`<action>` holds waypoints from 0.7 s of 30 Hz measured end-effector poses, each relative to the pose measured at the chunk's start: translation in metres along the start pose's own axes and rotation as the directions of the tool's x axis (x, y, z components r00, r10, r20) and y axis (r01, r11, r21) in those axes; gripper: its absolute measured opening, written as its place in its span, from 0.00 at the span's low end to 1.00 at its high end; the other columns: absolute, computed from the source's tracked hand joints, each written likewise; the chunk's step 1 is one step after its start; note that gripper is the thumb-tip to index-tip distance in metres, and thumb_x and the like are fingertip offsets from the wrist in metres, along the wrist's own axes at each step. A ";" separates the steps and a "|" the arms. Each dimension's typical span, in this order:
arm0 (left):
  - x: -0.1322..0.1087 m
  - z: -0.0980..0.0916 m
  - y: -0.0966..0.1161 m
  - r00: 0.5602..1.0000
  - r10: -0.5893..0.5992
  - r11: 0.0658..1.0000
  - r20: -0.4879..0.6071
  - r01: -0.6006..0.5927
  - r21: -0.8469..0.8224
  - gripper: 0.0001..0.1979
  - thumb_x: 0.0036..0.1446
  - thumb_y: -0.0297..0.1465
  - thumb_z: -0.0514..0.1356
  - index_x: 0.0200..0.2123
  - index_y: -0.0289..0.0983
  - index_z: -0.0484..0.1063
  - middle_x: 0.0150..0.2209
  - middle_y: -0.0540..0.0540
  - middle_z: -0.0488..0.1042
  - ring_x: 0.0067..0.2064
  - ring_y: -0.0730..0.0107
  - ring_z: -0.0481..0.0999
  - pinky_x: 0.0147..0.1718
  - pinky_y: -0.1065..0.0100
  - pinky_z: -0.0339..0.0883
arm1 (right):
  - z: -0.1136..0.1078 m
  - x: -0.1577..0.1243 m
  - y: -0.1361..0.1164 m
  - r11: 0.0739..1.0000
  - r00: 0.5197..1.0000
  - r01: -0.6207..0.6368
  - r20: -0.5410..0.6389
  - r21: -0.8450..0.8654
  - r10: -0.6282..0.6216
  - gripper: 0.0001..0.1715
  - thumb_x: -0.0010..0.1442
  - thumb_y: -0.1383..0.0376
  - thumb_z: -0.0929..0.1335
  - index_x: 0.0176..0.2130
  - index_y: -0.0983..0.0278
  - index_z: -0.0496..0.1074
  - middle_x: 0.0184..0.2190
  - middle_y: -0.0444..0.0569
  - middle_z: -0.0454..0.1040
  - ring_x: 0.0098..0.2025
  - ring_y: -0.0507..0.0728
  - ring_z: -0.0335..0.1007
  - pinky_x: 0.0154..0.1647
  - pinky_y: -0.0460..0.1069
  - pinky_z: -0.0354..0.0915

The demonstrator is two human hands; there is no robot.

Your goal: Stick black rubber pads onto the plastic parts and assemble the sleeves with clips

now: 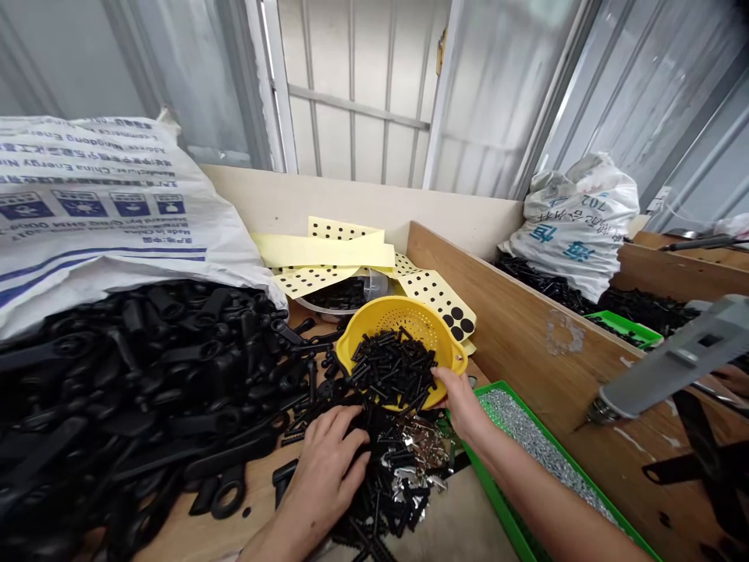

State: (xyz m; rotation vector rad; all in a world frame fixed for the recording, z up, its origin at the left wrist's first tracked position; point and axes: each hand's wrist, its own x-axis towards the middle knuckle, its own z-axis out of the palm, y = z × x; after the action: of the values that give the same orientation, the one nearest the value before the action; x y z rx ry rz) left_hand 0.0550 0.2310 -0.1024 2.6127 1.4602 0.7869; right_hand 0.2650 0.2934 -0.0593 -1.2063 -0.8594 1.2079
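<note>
My left hand [328, 468] rests on a loose pile of small black plastic parts mixed with silver metal clips [398, 484], its fingers curled into the pile. My right hand [459, 402] grips the near rim of a yellow plastic colander [403, 316]. The colander is tilted and holds many short black ribbed pieces [392, 368]. To the left of my left hand lies a large heap of black plastic handle-like parts [134, 406].
A green tray of small metal screws [530, 449] lies beside my right forearm. Behind the colander are yellow sheets of black dot stickers [436, 293] and a metal bowl [331, 304]. A wooden board [527, 328] divides the bench. White woven sacks and a grey tool [672, 367] stand around.
</note>
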 end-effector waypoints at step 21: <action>0.026 -0.046 -0.090 0.992 -0.038 0.925 0.117 -0.009 0.379 0.25 0.49 0.14 0.47 0.42 0.43 0.73 0.47 0.42 0.73 0.57 0.46 0.61 0.52 0.28 0.40 | -0.001 0.000 0.002 1.000 1.000 -0.011 -0.013 -0.005 0.011 0.22 0.43 0.59 0.68 0.40 0.62 0.66 0.26 0.42 0.72 0.26 0.55 0.70 0.18 0.45 0.66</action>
State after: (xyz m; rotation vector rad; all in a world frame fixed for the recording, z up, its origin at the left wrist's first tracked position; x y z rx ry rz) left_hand -0.0255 0.2929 -0.0773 2.8507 1.7440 0.3580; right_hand 0.2655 0.2934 -0.0616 -1.2229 -0.8481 1.2062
